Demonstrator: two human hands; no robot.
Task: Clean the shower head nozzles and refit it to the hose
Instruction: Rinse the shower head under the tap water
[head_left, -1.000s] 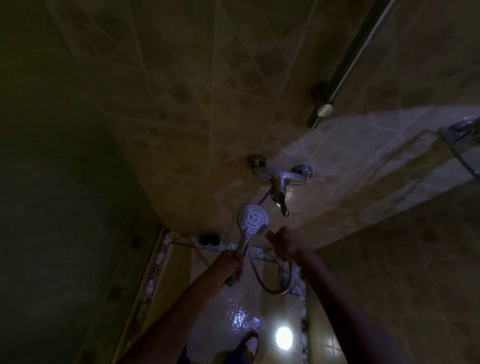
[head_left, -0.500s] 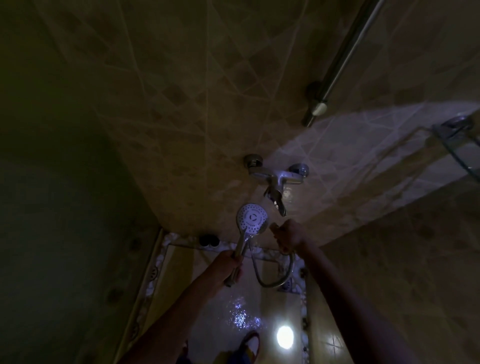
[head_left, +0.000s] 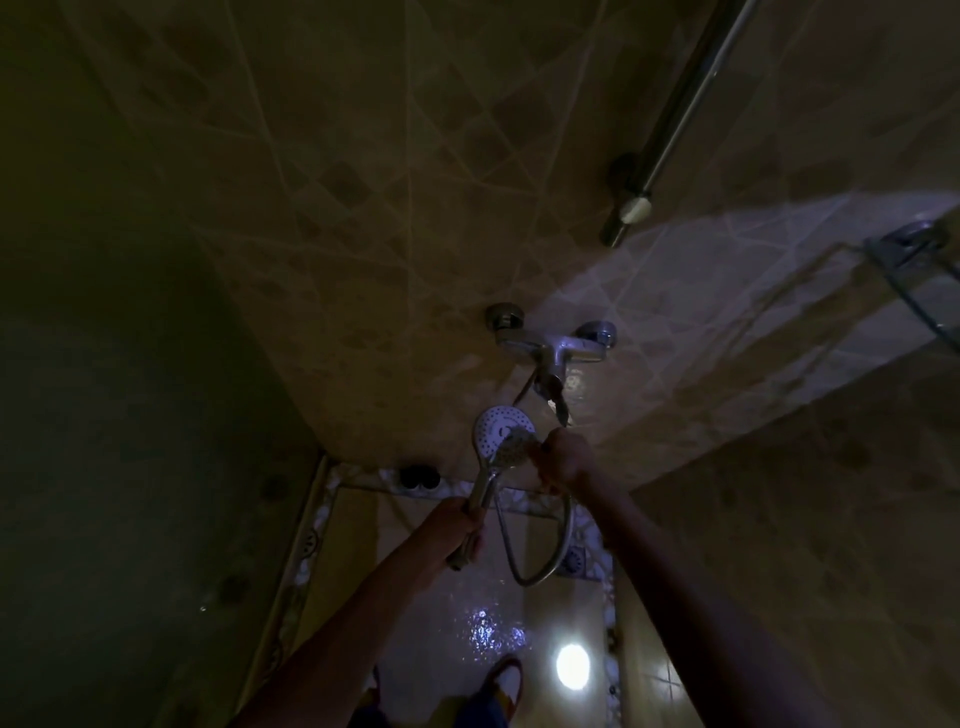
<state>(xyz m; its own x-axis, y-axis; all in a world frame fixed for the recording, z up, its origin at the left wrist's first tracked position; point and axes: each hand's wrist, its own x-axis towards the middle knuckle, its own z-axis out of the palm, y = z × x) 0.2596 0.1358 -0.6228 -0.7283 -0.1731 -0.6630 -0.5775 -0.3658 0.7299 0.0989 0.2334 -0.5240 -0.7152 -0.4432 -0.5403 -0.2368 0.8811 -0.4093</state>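
The left hand (head_left: 457, 525) is wrapped around the chrome handle of the shower head (head_left: 496, 431), holding it upright so the round white spray face points toward the camera, just below the wall mixer tap (head_left: 553, 348). The right hand (head_left: 566, 460) is clenched around a pale, rough-textured scrubbing pad (head_left: 514, 449) and presses it against the lower right part of the spray face, covering some of the nozzles there; what exactly the pad is made of is hard to tell in the dim light. A metal hose (head_left: 540, 561) hangs in a loop beneath both hands, one end rising toward the tap and the other toward the bottom of the handle, though the joint is hidden by the left hand. Behind stands a tiled wall (head_left: 363, 208) with a riser rail (head_left: 670, 119) at upper right. Below, the wet floor (head_left: 441, 613) reflects a bright lamp, with a square drain (head_left: 574, 564) beside the hose loop and a shoe (head_left: 506, 680) at the bottom edge
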